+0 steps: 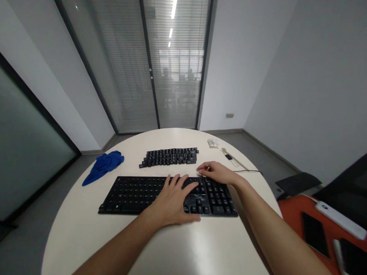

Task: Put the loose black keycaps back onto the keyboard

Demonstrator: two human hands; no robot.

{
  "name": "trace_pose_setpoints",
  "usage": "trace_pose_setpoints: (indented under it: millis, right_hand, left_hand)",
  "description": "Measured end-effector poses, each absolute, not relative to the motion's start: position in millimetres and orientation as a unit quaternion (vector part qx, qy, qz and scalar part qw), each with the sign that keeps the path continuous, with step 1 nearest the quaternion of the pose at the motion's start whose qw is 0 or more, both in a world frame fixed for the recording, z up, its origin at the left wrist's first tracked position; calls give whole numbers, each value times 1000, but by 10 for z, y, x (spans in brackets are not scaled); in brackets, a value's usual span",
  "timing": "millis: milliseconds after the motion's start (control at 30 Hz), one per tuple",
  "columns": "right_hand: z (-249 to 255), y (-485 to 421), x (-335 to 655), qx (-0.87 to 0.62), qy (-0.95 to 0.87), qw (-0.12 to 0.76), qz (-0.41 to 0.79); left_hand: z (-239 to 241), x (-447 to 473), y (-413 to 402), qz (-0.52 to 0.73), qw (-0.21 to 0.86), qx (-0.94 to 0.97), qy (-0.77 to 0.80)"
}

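Observation:
A black keyboard (134, 195) lies across the round white table (84, 237) in front of me. My left hand (172, 200) rests flat on its middle keys, fingers spread and open. My right hand (216, 172) sits at the keyboard's far right edge with the fingers curled together, pinched on something small that I cannot make out. Beyond the keyboard lie several rows of loose black keycaps (169, 157), laid out in the shape of a keyboard.
A crumpled blue cloth (104, 165) lies at the table's left. A small white object (214, 143) and a thin tool with a cable (232, 160) lie at the back right. To the right, an orange seat (297, 217) holds phones and a white power bank (339, 220).

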State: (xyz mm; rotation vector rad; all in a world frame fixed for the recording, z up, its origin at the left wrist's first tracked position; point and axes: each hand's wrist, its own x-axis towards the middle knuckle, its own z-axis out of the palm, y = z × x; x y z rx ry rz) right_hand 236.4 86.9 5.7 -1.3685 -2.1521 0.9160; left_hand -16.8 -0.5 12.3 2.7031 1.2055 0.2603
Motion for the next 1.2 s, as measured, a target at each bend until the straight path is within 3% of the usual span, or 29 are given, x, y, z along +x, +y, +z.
trace_pose_setpoints:
  millis: [533, 1200]
  right_hand:
    - [-248, 1210, 2523, -618, -726, 244, 176]
    - [4, 1499, 2236, -642, -760, 104, -6]
  left_hand:
    - [49, -159, -8, 112, 64, 907, 400]
    - [-1, -166, 20, 127, 63, 908, 393]
